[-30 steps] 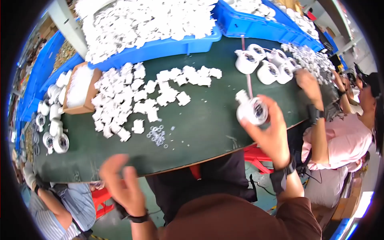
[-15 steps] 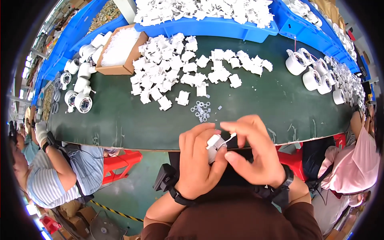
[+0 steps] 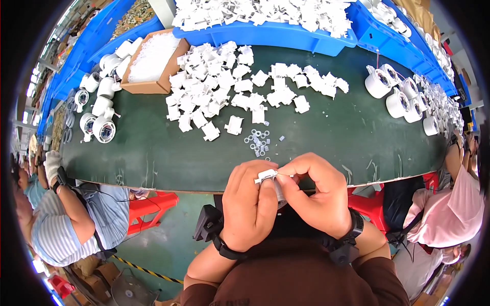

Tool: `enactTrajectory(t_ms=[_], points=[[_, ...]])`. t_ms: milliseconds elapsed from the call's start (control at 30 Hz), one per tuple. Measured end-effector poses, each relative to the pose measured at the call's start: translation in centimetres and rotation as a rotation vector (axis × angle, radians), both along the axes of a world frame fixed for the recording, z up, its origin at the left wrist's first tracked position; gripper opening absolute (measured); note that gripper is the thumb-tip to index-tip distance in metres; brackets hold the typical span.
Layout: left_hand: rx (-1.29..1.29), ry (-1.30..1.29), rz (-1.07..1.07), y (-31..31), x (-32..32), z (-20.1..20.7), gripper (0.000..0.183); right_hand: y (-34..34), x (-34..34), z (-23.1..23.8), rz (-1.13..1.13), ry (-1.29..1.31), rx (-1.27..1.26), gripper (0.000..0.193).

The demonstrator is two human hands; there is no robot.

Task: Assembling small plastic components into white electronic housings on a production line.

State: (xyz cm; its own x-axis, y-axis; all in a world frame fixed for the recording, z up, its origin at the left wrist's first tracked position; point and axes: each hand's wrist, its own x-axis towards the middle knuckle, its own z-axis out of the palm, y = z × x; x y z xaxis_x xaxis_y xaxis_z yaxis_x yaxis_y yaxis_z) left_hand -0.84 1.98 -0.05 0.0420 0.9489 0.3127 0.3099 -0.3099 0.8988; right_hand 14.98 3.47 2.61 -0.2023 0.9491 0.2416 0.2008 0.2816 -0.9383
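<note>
Over the table's near edge, my left hand (image 3: 250, 201) is closed around a white plastic housing (image 3: 266, 176), its thumb pressed on the near side. A greyish round portion of the housing shows below between the hands. Close against it, my right hand (image 3: 319, 194) pinches the housing's right end between thumb and forefinger; the fingertips partly hide what they grip there. Just beyond my hands lie small translucent rings (image 3: 260, 142) in a loose group. Farther off, white plastic brackets (image 3: 204, 84) are heaped on the green table (image 3: 158, 158).
A blue bin (image 3: 265, 36) of white parts stands at the back. Left of the heap sits a cardboard box (image 3: 145, 87), with round white camera-like units (image 3: 104, 130) beside it. More white units (image 3: 398, 104) stand at the right. People sit on both sides.
My right hand has closed from spread fingers into a pinch on the housing's right end. The housing has turned in my left hand, and its thin projecting arm is now hidden by my fingers.
</note>
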Motion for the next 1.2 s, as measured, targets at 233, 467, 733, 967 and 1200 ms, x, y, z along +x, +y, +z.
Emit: enactTrajectory(t_ms=[233, 467, 733, 967, 1200], points=[[-0.015, 0.006, 0.005, 0.1, -0.3, 0.3, 0.009, 3.0, 2.4, 0.6, 0.270, -0.090, -0.007, 0.009], [-0.008, -0.041, -0.009, 0.5, -0.2, -0.2, 0.007, 9.6, 3.8, -1.7, -0.241, -0.634, 0.243, 0.021], [-0.052, -0.018, -0.048, 0.1, -0.7, 0.1, 0.020, 9.4, 3.7, -1.2, -0.127, -0.740, 0.176, 0.020], [-0.472, -0.605, -0.232, -0.7, -0.9, 0.4, 0.025, 3.2, 2.7, 0.2, 0.172, 0.400, -0.410, 0.040], [-0.458, -0.690, -0.217, -1.1, -1.1, 0.5, 0.025, 0.7, 2.9, 0.1, 0.201, 0.045, -0.371, 0.040]])
